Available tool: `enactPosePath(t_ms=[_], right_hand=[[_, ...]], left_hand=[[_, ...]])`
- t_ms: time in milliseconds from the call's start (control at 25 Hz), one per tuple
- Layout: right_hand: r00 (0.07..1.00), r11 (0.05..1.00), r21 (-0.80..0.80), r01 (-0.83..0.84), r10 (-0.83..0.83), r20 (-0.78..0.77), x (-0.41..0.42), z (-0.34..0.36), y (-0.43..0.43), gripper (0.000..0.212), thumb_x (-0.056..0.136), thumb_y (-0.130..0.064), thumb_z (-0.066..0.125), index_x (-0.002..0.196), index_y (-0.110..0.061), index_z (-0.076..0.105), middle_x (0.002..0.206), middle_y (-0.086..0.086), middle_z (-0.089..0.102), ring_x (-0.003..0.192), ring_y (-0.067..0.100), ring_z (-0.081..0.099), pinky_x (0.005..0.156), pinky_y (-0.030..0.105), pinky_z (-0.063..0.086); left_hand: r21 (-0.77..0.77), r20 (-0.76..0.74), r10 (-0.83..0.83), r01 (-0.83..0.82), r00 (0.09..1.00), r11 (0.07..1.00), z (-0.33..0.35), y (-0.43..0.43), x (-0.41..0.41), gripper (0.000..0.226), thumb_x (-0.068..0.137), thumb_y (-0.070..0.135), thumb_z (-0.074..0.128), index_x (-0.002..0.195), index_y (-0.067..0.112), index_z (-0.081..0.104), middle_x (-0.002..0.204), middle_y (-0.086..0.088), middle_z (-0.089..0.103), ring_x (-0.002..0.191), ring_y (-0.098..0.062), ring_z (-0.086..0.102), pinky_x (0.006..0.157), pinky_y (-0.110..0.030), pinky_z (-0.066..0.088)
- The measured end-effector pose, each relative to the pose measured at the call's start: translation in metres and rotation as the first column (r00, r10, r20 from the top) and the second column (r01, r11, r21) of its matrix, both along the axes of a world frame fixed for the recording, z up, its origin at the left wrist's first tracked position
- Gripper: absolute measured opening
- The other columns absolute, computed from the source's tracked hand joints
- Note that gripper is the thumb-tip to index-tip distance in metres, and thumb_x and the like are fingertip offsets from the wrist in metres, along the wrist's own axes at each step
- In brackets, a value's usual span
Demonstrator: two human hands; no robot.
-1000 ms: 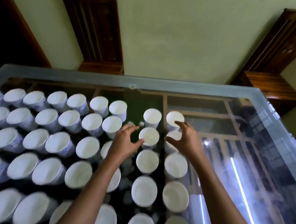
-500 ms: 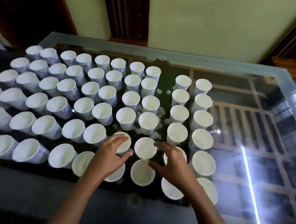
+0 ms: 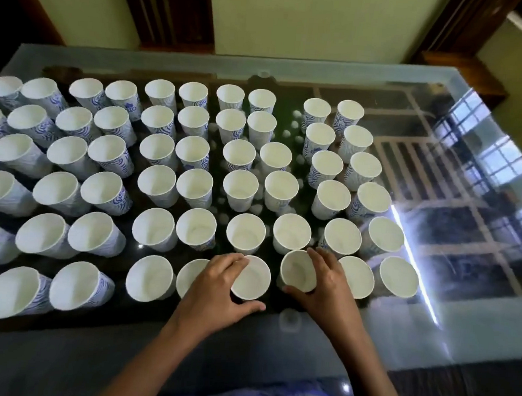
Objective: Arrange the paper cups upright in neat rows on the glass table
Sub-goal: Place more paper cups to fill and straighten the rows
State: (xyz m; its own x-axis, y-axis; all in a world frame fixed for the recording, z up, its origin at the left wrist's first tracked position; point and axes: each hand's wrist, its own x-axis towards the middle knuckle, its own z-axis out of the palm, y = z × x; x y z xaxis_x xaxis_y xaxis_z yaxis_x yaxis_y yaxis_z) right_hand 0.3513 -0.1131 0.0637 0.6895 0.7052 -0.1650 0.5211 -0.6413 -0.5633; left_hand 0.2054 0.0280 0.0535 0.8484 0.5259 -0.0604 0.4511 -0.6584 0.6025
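Many white paper cups with blue wave print stand upright in rows on the glass table (image 3: 448,328). In the nearest row, my left hand (image 3: 216,287) grips one cup (image 3: 252,279), fingers over its far rim and thumb under its near side. My right hand (image 3: 324,287) grips the neighbouring cup (image 3: 298,271), thumb at its near side and fingers along its right side. Both cups stand upright on the glass. Further cups stand left (image 3: 150,278) and right (image 3: 356,277) of the held pair.
The cup rows fill the left and middle of the table, reaching its far edge (image 3: 262,66). Bare glass with bright reflections lies on the right (image 3: 484,213). Wooden chairs (image 3: 165,8) stand against the wall behind. The near edge runs just before my arms.
My view pulled back and tilted down. Both hands came from the far cups to the nearest row, and each now grips a cup there.
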Motion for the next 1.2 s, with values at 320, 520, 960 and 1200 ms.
enactPosePath(t_ms=[320,520,960,1200], right_hand=[[0.999,0.997,-0.061,-0.043,0.045,0.019,-0.005,0.002,0.002,0.075,0.07,-0.027,0.078,0.133,-0.004,0.044,0.134,0.013,0.048,0.123,0.029,0.046,0.102,0.033,0.037],[0.993,0.985,-0.129,-0.115,0.117,0.012,-0.004,0.004,-0.009,0.082,0.072,-0.033,0.076,0.14,-0.009,0.036,0.139,0.008,0.042,0.125,0.023,0.043,0.101,0.025,0.034],[0.98,0.974,-0.109,-0.198,0.199,-0.007,0.004,0.012,-0.007,0.086,0.074,-0.037,0.074,0.143,-0.013,0.029,0.145,0.005,0.034,0.132,0.02,0.035,0.105,0.022,0.028],[0.984,0.984,-0.013,-0.177,0.177,0.035,0.027,0.014,0.03,0.069,0.082,-0.029,0.069,0.14,-0.01,0.036,0.146,0.009,0.034,0.134,0.023,0.034,0.106,0.025,0.028]], left_hand=[[0.005,0.002,-0.02,0.02,1.0,1.0,-0.01,0.0,0.009,0.072,0.058,0.033,0.084,0.119,0.005,0.059,0.125,-0.01,0.057,0.114,-0.027,0.051,0.099,-0.029,0.036],[0.012,0.024,-0.025,0.025,0.999,1.0,-0.013,-0.002,0.008,0.07,0.054,0.029,0.087,0.114,0.003,0.062,0.119,-0.014,0.061,0.108,-0.03,0.057,0.095,-0.03,0.037],[-0.014,0.039,-0.033,0.033,0.999,0.999,-0.008,-0.008,0.004,0.071,0.058,0.033,0.084,0.12,0.009,0.06,0.125,-0.008,0.057,0.115,-0.025,0.052,0.098,-0.029,0.036],[0.035,0.101,0.116,-0.12,0.988,0.992,-0.002,0.019,0.029,0.059,0.065,0.033,0.081,0.115,0.007,0.063,0.124,-0.01,0.059,0.114,-0.028,0.054,0.095,-0.032,0.039]])
